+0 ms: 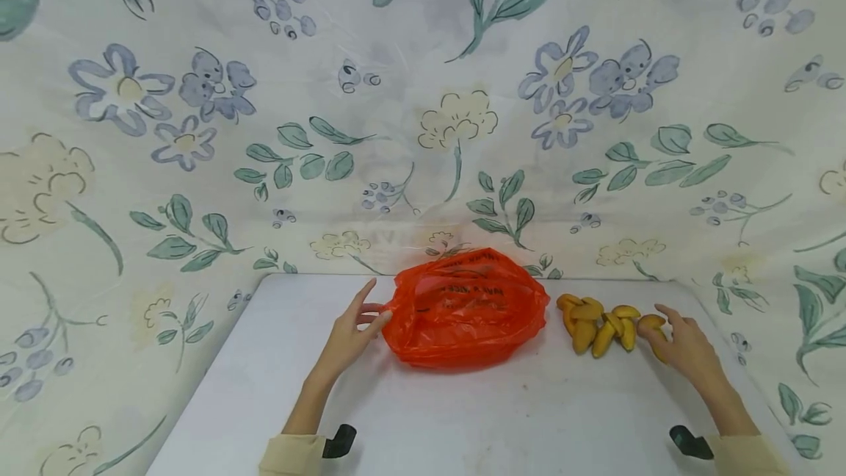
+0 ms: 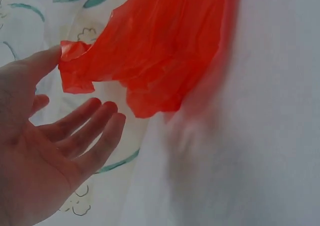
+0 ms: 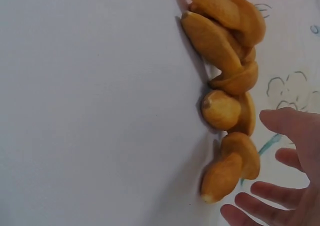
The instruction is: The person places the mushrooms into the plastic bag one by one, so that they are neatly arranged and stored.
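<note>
A red plastic bag [image 1: 465, 314] with dark printing lies at the back middle of the white table, its contents not visible. Beside its left edge is my left hand [image 1: 353, 333], fingers spread and loosely bent. In the left wrist view the thumb of that hand [image 2: 45, 151] meets a corner of the bag [image 2: 165, 45], while the other fingers stay below it. Several yellow-brown mushrooms [image 1: 584, 333] sit in a row right of the bag. My right hand [image 1: 694, 351] is at the rightmost mushroom [image 3: 222, 178]. Its fingers [image 3: 272, 193] are spread and hold nothing; whether any touches is unclear.
The white table [image 1: 529, 417] carries the bag and mushrooms near its back edge. A floral cloth [image 1: 410, 94] hangs behind and around the table. Dark straps [image 1: 340, 441] show at both cuffs.
</note>
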{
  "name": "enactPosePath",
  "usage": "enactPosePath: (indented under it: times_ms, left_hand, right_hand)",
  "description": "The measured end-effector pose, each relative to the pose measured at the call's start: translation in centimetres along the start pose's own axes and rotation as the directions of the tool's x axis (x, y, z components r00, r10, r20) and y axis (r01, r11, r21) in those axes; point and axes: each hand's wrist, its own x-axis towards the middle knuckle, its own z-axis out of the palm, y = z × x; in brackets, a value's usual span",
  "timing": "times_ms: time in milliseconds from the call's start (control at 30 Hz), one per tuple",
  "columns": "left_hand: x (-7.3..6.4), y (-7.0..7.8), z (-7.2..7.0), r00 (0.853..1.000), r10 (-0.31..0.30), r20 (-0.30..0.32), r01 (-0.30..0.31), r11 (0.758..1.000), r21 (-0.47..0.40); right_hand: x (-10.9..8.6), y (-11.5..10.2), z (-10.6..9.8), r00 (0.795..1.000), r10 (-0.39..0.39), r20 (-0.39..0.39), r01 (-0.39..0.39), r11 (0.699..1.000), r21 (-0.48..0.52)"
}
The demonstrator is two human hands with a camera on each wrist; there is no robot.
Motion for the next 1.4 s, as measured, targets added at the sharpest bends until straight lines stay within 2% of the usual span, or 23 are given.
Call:
enactPosePath:
  times_ms: [200, 367, 467, 600, 900, 1233, 1400]
  left_hand:
    - [0.0, -0.2, 0.8, 0.999, -0.020, 0.027, 0.022, 0.996, -0.082]
    - [-0.1, -0.4, 1.4, 0.999, -0.033, 0.042, 0.038, 0.991, -0.129]
    - [-0.2, -0.5, 1.5, 0.997, -0.067, 0.046, 0.073, 0.982, -0.172]
    - [-0.4, -0.6, 1.6, 0.994, -0.096, 0.057, 0.106, 0.971, -0.212]
    - [-1.0, -1.1, 2.1, 0.994, -0.043, 0.103, 0.067, 0.969, -0.239]
    - [-1.1, -1.4, 2.1, 0.999, -0.038, 0.027, 0.044, 0.959, -0.279]
    - [-1.1, -1.5, 2.0, 0.998, -0.053, 0.041, 0.062, 0.957, -0.283]
  right_hand:
    - [-0.1, 0.8, 1.2, 1.000, 0.011, 0.019, -0.012, 1.000, 0.023]
    - [-0.4, 1.0, 1.5, 0.999, -0.019, -0.032, 0.020, 1.000, 0.021]
    - [-0.5, 1.3, 1.6, 0.998, -0.030, -0.049, 0.031, 0.999, 0.020]
    - [-0.4, 1.6, 1.6, 1.000, 0.000, -0.025, 0.001, 1.000, 0.030]
    - [-0.1, 1.7, 1.4, 0.998, 0.058, 0.017, -0.059, 0.998, 0.035]
    - [-0.1, 1.3, 1.2, 0.999, 0.053, 0.013, -0.053, 0.998, 0.040]
    - [-0.2, 1.3, 1.3, 0.998, 0.058, 0.012, -0.059, 0.997, 0.056]
